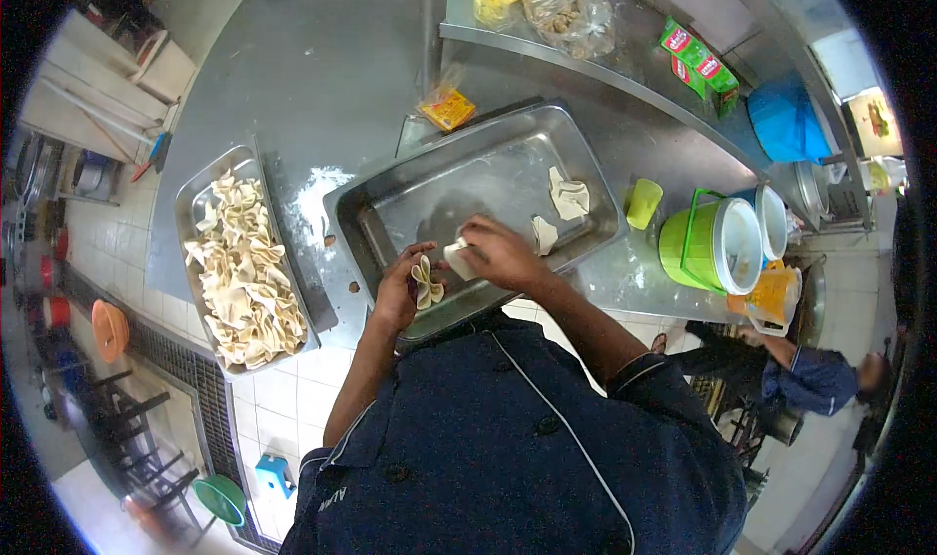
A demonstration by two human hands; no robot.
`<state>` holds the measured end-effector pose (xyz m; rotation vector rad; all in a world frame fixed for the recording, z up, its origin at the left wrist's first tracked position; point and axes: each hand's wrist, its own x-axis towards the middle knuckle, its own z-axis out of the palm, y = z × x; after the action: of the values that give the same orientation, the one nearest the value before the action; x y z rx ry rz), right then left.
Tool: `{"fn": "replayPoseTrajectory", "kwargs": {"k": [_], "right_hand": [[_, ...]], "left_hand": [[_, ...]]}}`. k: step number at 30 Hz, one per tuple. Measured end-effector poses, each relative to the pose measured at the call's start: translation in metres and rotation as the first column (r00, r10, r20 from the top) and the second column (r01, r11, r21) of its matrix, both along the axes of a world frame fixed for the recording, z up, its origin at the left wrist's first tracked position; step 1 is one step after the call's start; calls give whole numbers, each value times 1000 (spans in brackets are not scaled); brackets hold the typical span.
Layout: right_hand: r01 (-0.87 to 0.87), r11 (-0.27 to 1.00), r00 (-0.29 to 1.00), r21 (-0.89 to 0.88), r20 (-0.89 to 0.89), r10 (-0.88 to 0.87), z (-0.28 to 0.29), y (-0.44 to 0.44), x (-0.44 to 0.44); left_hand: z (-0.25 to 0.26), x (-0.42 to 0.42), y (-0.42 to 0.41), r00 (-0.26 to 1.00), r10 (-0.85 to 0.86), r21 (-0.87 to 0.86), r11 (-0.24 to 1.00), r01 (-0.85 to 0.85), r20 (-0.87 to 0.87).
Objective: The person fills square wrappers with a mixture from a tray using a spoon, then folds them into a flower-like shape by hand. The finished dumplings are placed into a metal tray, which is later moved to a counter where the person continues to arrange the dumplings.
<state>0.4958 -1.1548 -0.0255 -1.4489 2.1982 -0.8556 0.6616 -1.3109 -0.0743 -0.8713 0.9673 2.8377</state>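
My left hand (397, 291) holds a folded piece of dough (425, 282) with wavy edges, above the near left part of a deep steel pan (476, 170). Close beside it, my right hand (498, 253) grips a pale piece of dough (459, 259) between thumb and fingers. Two more dough pieces lie at the pan's right side, a larger one (569, 193) and a smaller one (544, 235). To the left stands a shallower steel tray (267, 178) heaped with many folded dough pieces (249, 277).
White flour (318, 200) is spread on the steel table between tray and pan. Behind the pan lies a yellow packet (448, 110). At right stand a yellow-green cup (644, 203), a lime-green bucket (692, 244) and an orange container (765, 296). A person (805, 379) is at the far right.
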Motion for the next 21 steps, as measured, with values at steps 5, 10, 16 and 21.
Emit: {"fn": "replayPoseTrajectory", "kwargs": {"k": [5,10,16,21], "right_hand": [[-17,999,998,-35,55,19,3,-30,33],[6,1000,992,-27,129,-2,10,-43,54],[108,954,976,-279,215,-48,20,-41,48],[552,805,833,218,-87,-547,-30,29,-44]], "left_hand": [[8,14,-11,999,-31,-33,999,32,28],[19,27,-21,999,-11,-7,1000,11,36],[12,39,-35,999,17,131,991,-11,-42],[14,43,-42,999,-15,161,987,23,-51]]}}
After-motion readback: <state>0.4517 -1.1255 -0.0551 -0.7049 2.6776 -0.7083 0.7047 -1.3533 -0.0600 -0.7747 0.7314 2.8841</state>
